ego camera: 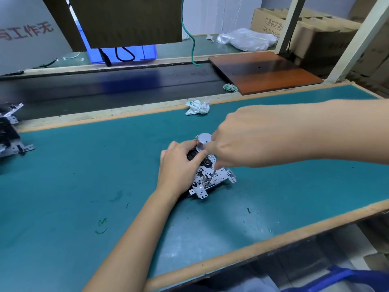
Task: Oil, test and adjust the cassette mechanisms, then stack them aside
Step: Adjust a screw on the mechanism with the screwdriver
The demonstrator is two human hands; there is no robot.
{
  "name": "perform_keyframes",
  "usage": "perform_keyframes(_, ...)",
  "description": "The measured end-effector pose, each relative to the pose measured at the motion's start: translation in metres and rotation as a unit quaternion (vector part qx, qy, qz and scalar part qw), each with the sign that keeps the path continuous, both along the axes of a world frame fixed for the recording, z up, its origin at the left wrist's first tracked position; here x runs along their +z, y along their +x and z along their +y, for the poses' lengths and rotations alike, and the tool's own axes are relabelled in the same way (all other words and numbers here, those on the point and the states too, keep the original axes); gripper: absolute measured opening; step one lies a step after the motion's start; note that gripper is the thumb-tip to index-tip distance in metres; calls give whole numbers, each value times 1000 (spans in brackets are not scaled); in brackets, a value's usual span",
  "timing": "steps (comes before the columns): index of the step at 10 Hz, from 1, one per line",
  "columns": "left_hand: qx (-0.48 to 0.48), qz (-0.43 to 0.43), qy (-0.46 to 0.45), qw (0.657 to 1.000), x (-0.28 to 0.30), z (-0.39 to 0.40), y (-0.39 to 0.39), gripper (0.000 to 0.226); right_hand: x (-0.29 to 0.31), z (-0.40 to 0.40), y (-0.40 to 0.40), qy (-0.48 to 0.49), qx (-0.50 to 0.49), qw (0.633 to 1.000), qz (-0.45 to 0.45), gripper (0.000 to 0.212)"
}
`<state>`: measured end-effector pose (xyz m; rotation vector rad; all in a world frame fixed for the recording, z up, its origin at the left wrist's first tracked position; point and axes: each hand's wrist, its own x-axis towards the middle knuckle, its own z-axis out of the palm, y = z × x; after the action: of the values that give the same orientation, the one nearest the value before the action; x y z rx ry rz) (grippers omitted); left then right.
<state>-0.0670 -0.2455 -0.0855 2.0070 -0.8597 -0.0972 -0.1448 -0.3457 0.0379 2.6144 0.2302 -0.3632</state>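
Item one, the cassette mechanism [212, 178]: it lies on the green counter [84, 186] about midway along, nearer the front edge than the back; I see a punched metal chassis and a silver cylindrical motor [204, 141] standing at its far end, but the left portion is covered by a palm and the small parts on the plate are too fine for me to name. Item two, my left hand [179, 165]: forearm coming up from the front edge, palm laid over the mechanism's left side, fingers curled round it near the black wheel and the motor's base. Item three, my right hand [237, 140]: arm reaching in from the right edge, knuckles up, fingers pressed together in a pinch on a thin metal tool [210, 175] whose tip meets the chassis; the handle is hidden inside the hand, so I cannot tell what kind of tool it is. Item four, more mechanisms [12, 131] at the left edge, cut off by the frame, count unclear. Item five, a crumpled wrapper [197, 107] at the back edge and a second one [230, 87] beyond it beside a brown board [265, 70]. Item six, a cardboard box [271, 23] at the far right corner, print partly blocked by a post.
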Motion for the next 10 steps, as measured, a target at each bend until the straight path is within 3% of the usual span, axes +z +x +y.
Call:
perform_keyframes(1, -7, -10, 15, 1000, -1, 0, 1, 22, 20, 7, -13, -64, 97, 993, 21, 31)
perform_keyframes(3, 16, 25, -20, 999, 3, 1, -5, 25, 22, 17, -4, -48, 89, 994, 46, 36)
perform_keyframes(5, 4, 11, -4, 1000, 0, 1, -2, 21, 22, 18, -1, 42, -45, 994, 85, 31)
perform_keyframes(6, -1, -3, 10, 1000, -3, 1, 1, 15, 21, 18, 6, 111, -165, 972, 127, 45)
perform_keyframes(7, 7, 1, 6, 1000, -3, -1, 1, 15, 23, 15, 11, 156, -227, 951, 140, 42)
perform_keyframes(8, 11, 1, 2, 1000, -4, -1, 1, 18, 24, 16, 11, 157, -252, 944, 144, 40)
perform_keyframes(10, 11, -9, -5, 1000, -4, 0, 1, 18, 28, 6, -10, 100, -208, 968, 99, 44)
